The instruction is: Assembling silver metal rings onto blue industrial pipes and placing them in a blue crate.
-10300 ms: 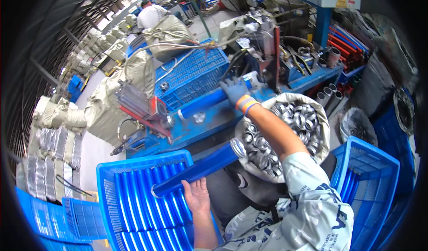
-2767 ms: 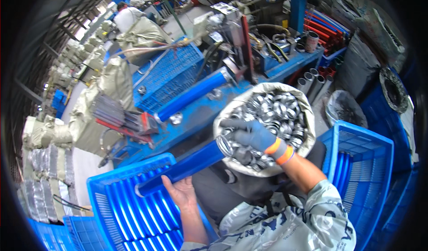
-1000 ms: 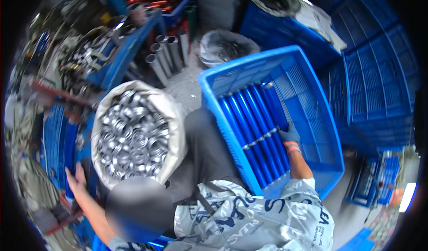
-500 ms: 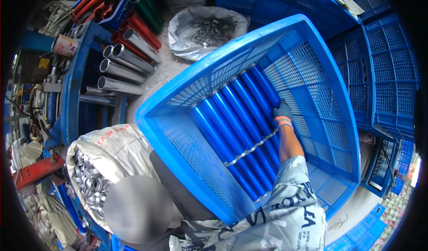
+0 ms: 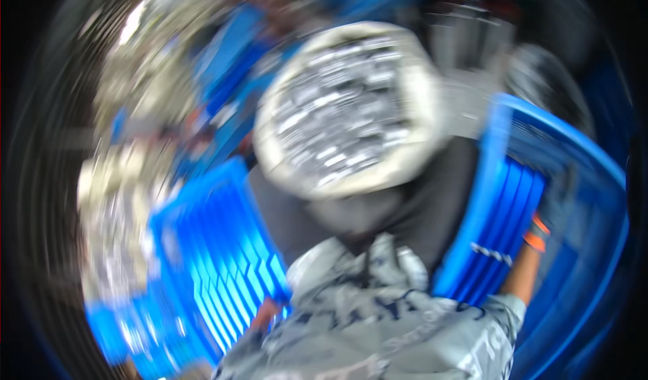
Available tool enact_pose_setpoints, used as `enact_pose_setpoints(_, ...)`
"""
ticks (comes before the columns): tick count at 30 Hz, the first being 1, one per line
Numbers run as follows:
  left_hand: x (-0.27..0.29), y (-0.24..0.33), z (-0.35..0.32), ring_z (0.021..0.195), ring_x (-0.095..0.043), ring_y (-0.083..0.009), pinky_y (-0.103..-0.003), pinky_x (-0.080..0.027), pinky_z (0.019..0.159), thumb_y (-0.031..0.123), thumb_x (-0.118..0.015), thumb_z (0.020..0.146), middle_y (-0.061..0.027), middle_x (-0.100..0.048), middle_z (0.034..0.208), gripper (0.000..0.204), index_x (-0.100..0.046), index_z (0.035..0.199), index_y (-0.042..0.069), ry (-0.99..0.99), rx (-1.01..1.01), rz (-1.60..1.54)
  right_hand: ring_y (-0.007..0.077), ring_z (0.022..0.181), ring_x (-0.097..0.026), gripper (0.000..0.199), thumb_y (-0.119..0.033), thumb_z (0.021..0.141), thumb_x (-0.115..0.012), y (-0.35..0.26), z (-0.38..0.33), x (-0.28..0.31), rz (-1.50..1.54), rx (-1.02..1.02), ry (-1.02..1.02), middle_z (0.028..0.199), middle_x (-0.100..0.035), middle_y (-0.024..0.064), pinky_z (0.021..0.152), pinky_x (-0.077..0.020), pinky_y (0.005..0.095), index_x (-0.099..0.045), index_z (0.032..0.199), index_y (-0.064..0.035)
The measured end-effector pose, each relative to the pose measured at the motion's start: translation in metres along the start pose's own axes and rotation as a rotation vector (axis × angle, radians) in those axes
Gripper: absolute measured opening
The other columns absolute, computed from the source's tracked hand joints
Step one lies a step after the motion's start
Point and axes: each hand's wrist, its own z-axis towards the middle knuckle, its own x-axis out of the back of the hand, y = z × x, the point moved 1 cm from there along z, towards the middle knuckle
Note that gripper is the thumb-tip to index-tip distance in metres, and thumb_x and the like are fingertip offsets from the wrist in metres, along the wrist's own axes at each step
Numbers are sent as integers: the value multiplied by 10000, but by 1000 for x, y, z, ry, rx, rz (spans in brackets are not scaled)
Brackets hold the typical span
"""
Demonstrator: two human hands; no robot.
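Everything is smeared by motion. My right hand [image 5: 557,194], in a dark glove with an orange cuff, reaches into the large blue plastic crate [image 5: 496,127] on the right. It is beside a row of shiny blue tubes [image 5: 496,225] lying in that crate; its fingers are too blurred to read. My left hand [image 5: 268,310] shows only as a small blurred patch low on the left, by a second blue crate [image 5: 233,171]. Several shiny blue tubes [image 5: 216,265] lie side by side in this left crate. What the left hand holds, if anything, is hidden.
Between my dark-trousered legs stands a whitish sack [image 5: 422,103] of silvery metal rings [image 5: 337,110]. Silvery tubes [image 5: 472,39] stand beyond it. A pale bag [image 5: 543,76] sits at the far right. Blurred blue frames and pale sacks fill the left.
My view has swung left. The right crate now lies at the right edge, the ring sack is central, and the left tube crate has come into sight. My right hand remains in the right crate.
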Motion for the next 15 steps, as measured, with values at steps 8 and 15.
enact_pose_setpoints(8, 15, 54, -30, 1210, -776, -392, -515, -617, 1033, 535, -821, 915, -208, -791, 1300, 731, -672, 1387, -3, -101, 505, 117, 375, 1385, -662, 579, -94, 942, -836, -366, -100, -122, 218, 960, -1116, 1470, -709, 209, 1188, -500, 455, -691, 1499, -31)
enact_pose_setpoints(15, 70, -103, -72, 1229, -695, -464, -563, -561, 1062, 253, -732, 910, -271, -719, 1321, 510, -670, 1349, 1, 1024, 604, -88, 528, 1546, -445, 953, -546, 897, -789, -353, -158, -224, -602, 1312, -934, 1676, -520, 232, 1227, -384, 674, -477, 1689, -117)
